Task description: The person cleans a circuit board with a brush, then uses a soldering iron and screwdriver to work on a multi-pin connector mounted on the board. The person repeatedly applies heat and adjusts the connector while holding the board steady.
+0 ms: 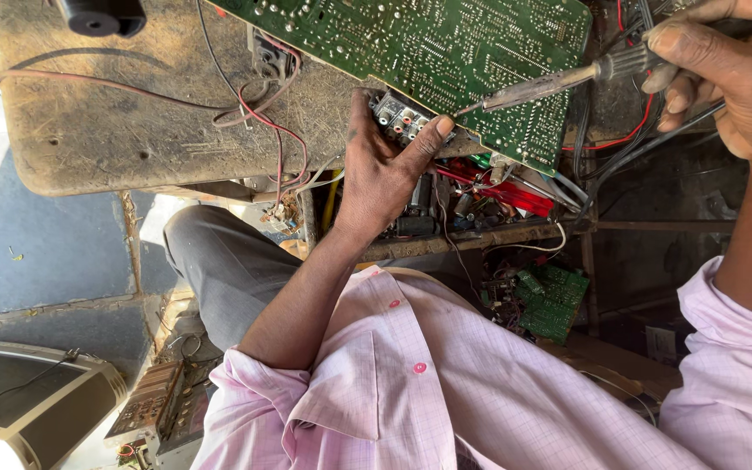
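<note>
Two hands worked at a green board [446,61] that lay across the upper middle of the frame, on a worn bench [115,122]. At centre, the left hand [380,170] gripped the board's lower edge; its grip was clenched on a block of jacks [398,117] mounted there, thumb pressed against the board's underside edge. In the upper right, the right hand [733,74] had its grip closed around the handle of a soldering iron [559,83], whose tip touched the board just beside the left thumb. Red and black wires [263,122] trailed over the bench at upper left. Below the board sat a clutter of parts [480,196], and a smaller green board [550,300] lay at centre right. Pink sleeves filled the lower frame.
</note>
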